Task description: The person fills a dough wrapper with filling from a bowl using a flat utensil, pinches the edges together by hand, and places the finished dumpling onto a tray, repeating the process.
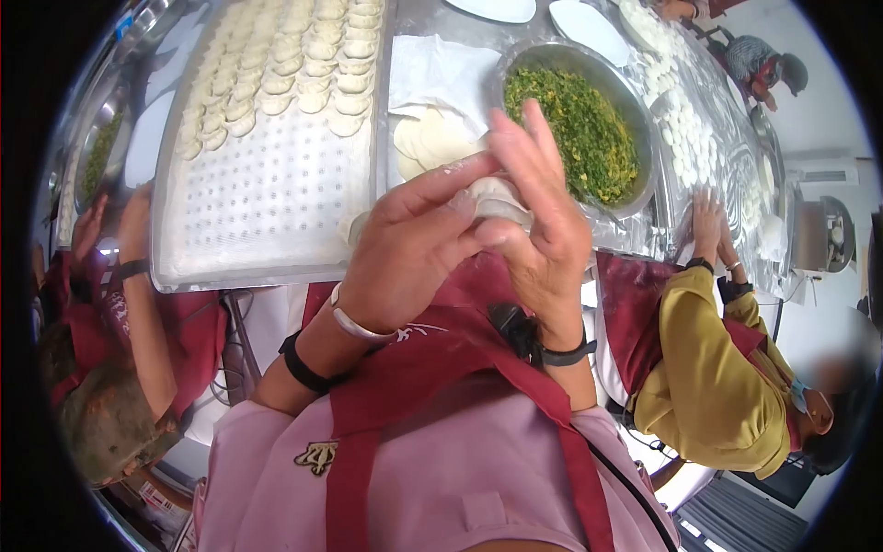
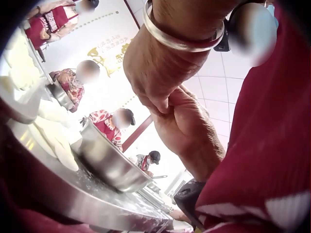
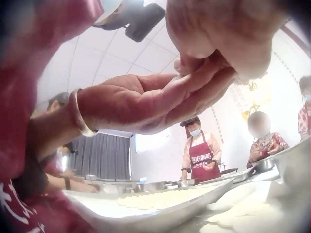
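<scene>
Between both hands, in front of the chest, is a pale folded dumpling (image 1: 501, 204). My left hand (image 1: 405, 235), with a silver bangle at its wrist, grips it with curled fingers and thumb. From the other side my right hand (image 1: 544, 207) pinches its edge, the thumb low and the upper fingers stretched upward. Both wrist views show the left hand (image 2: 160, 73) (image 3: 136, 102) and right hand (image 2: 187, 128) (image 3: 218, 29) pressed together, hiding the dumpling. Just beyond the hands lie round dough wrappers (image 1: 432, 138), partly under a white cloth (image 1: 441, 69).
A perforated tray (image 1: 267, 193) at the left bears many rows of dumplings (image 1: 285, 60). Behind the right hand stands a metal bowl (image 1: 644, 175) of chopped green and yellow filling (image 1: 575, 129). Dough pieces (image 1: 685, 138) lie farther right. People in red aprons work on both sides.
</scene>
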A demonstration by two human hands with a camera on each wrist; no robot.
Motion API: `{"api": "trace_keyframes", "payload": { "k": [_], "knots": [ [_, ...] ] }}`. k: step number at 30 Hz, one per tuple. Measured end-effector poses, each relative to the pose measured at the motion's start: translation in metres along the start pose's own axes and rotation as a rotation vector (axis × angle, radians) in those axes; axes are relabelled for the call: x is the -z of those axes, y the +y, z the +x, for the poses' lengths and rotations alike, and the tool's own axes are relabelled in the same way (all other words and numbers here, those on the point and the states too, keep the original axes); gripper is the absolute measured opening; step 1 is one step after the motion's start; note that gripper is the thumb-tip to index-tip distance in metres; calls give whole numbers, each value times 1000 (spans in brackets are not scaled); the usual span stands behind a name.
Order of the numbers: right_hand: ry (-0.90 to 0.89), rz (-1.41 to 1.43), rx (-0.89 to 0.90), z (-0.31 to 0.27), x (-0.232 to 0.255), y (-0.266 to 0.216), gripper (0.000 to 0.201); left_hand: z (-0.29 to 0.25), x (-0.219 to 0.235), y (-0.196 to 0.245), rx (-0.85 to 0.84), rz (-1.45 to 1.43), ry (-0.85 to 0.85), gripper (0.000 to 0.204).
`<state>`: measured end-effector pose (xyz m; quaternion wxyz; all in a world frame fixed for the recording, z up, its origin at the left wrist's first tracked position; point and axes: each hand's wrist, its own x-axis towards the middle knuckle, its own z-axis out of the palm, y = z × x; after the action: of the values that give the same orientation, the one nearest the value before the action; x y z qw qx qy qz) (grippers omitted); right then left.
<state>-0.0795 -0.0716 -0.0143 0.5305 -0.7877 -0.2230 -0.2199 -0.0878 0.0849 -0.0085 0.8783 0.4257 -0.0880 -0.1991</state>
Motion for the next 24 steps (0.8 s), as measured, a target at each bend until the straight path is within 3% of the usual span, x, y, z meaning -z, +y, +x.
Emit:
{"api": "trace_keyframes", "payload": {
  "k": [2,4,7,10,12,14,20,22,24],
  "knots": [
    [96,90,-63,-1,-4,-4,46,1,-3,0,0,-107,13,34],
    [-35,-51,21,-2,7,4,48,0,-3,-5,87,-323,71,38],
    [-161,-171,113,1,10,14,49,2,3,-6,125,-368,26,40],
    [-136,-137,62,6,1,4,47,2,16,-2,120,-246,39,41],
    [-37,-28,16,9,-5,-5,46,0,9,6,42,137,27,40],
    [6,-9,-7,4,-10,-5,43,2,16,-1,87,-356,10,40],
    [-82,-146,83,3,-7,3,42,2,13,-4,104,-457,80,41],
    [-37,-105,38,4,-12,3,41,1,17,-7,114,-486,71,42],
    [63,77,-207,1,-14,-11,38,1,21,-9,115,-503,31,43]
  ]
}}
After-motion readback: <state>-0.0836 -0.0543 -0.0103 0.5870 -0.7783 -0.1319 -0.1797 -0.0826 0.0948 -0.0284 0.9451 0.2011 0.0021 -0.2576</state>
